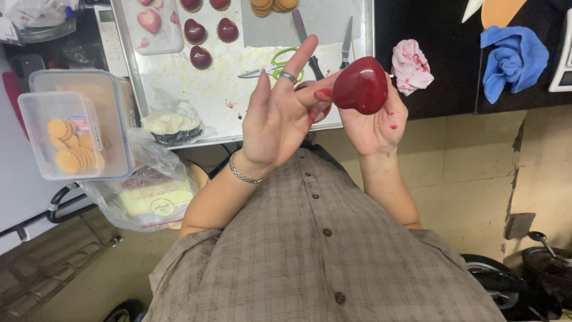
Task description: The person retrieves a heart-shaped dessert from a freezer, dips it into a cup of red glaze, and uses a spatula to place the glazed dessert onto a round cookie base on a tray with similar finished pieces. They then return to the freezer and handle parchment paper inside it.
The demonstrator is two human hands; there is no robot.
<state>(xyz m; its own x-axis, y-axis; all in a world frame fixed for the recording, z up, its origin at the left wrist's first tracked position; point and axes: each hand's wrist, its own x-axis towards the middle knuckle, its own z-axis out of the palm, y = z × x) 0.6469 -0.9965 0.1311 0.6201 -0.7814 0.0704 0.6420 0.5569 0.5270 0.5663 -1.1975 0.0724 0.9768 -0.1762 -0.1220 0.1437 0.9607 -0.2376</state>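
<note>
Both forearms rise from the checked shirt (310,250). The left hand (277,116) spreads its fingers, palm open; the right hand (375,119) cups upward beside it, fingertips touching.

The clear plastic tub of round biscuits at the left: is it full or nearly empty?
Partly full. The clear plastic tub holds round orange biscuits only in its lower part; the upper part shows bare through the clear wall.

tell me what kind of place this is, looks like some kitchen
Probably a pastry or dessert workspace. The right hand holds a glossy red heart-shaped dessert over a metal tray with more glazed hearts, beside a tub of round biscuits.
</note>
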